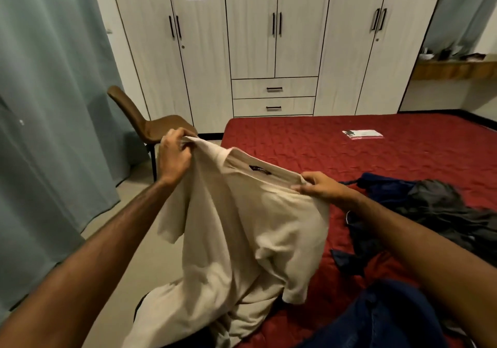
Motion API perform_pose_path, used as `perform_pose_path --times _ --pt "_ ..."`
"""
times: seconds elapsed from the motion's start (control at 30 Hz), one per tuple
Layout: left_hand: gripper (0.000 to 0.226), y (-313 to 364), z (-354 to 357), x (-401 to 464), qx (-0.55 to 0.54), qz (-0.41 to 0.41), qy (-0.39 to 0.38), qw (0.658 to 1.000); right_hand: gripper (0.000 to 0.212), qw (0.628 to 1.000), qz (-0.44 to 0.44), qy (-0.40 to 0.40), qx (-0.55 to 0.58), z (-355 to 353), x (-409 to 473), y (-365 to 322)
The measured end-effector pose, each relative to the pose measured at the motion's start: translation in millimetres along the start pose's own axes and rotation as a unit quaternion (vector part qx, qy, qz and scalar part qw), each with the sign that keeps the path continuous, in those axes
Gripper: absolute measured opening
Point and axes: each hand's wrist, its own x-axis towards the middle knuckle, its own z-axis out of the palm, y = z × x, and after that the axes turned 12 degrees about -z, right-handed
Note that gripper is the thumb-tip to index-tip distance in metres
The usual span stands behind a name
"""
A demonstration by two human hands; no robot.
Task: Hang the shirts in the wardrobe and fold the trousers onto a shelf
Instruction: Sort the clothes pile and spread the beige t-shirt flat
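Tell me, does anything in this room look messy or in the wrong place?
Yes. A heap of dark clothes lies crumpled on the red bed, not folded or hung. The wardrobe doors are all shut. The left hand and right hand hold up a cream shirt; no hanger shows.

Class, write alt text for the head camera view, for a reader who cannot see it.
A person's left hand and right hand hold up a cream shirt by its shoulders over a red bed. Dark clothes lie heaped on the bed; a closed white wardrobe and brown chair stand behind.
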Motion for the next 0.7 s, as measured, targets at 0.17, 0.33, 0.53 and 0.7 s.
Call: perform_pose_path --times 0.17,0.33,0.53,0.7 --pt "0.021 11.9 -15.9 19.7 0.063 0.031 0.004 0.998 0.039 0.992 0.079 -0.086 0.049 -38.5 -7.5 -32.6" --pt "0.007 44.5 -35.7 45.4 0.286 0.227 0.019 0.931 0.024 0.966 0.065 0.103 -0.228 -94.8 22.7 -52.2" --pt "0.007 97.6 -58.6 91.0 0.432 0.273 0.055 0.858 0.028 0.797 0.064 0.304 -0.518 -133.6 28.0 -121.2" --pt "0.023 154.5 -66.7 101.8 0.269 0.024 0.029 0.962 0.028 0.929 0.143 0.304 -0.155 -147.1 21.2 -180.2"
